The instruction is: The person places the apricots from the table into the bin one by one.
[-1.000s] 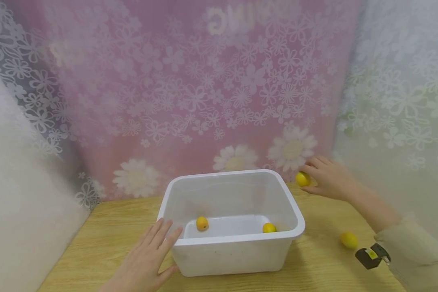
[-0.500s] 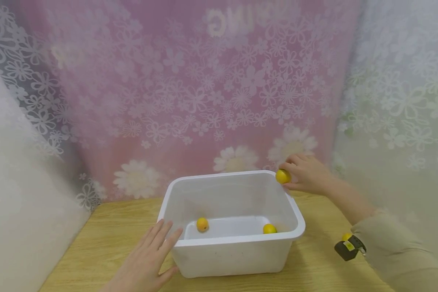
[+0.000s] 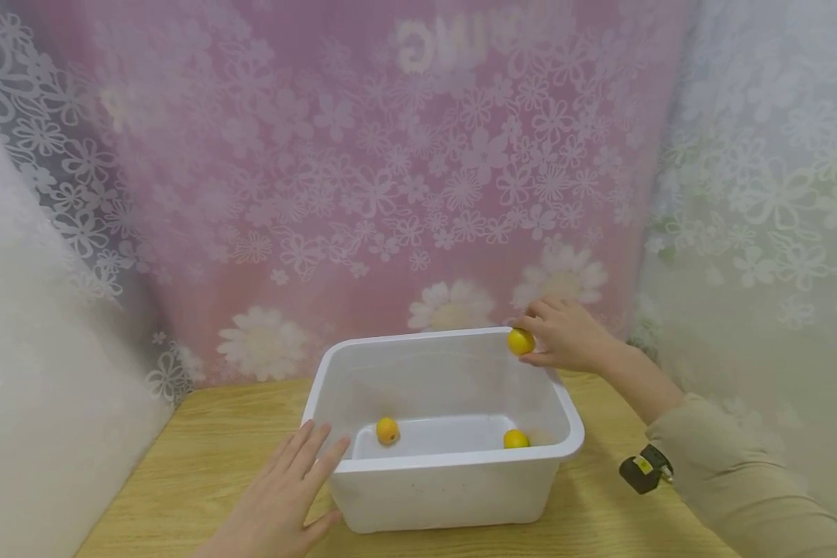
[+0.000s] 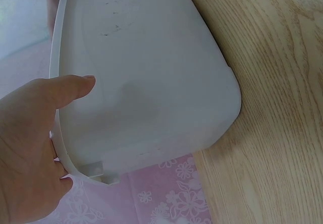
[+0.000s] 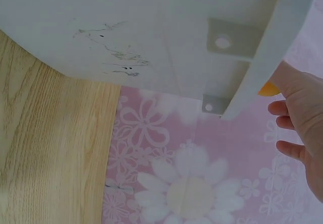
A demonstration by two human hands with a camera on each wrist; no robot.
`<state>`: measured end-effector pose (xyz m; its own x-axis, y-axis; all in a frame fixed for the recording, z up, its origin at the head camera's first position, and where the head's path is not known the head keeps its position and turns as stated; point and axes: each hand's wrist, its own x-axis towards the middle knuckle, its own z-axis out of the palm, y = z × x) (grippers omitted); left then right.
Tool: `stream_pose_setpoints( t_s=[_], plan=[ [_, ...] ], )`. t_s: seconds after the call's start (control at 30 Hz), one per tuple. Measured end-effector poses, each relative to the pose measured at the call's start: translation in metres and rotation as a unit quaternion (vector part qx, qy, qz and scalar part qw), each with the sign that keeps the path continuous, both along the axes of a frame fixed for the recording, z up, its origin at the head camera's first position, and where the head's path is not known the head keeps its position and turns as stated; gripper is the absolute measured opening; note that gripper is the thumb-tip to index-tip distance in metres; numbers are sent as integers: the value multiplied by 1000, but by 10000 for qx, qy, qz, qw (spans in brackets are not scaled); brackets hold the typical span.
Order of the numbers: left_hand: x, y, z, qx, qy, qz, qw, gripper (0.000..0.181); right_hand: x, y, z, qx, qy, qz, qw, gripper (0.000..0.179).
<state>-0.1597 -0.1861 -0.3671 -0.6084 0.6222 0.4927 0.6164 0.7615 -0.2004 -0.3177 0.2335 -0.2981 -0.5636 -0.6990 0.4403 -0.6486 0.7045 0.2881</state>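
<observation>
My right hand pinches a small yellow citrus fruit between thumb and fingers, at the far right corner of a white plastic tub. Only an orange sliver of that fruit shows past the tub's rim in the right wrist view. Inside the tub, one orange-yellow fruit lies at the left and a second yellow fruit at the right, partly hidden by the front rim. My left hand is at the near left corner, its straight, spread fingers over the rim and the thumb outside along the wall.
The tub stands on a light wooden table. A pink flowered sheet hangs close behind it, with pale sheets on both sides. A black wrist camera sticks out from the right sleeve.
My right hand has carried its fruit leftward to the tub's far right corner. The fruit on the table at the right is now hidden behind the right arm. The left hand stays put.
</observation>
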Motion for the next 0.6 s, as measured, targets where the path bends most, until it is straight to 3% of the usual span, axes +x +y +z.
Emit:
stream_pose_setpoints(
  t_s=[0.43, 0.6],
  plan=[
    [-1, -1, -3, 154, 27, -137, 9998, 77, 10, 15, -2, -230, 79, 61, 9997, 47],
    [-2, -1, -2, 105, 57, -128, 9998, 79, 20, 36, -13, -517, 294, 369, 9975, 42]
  ],
)
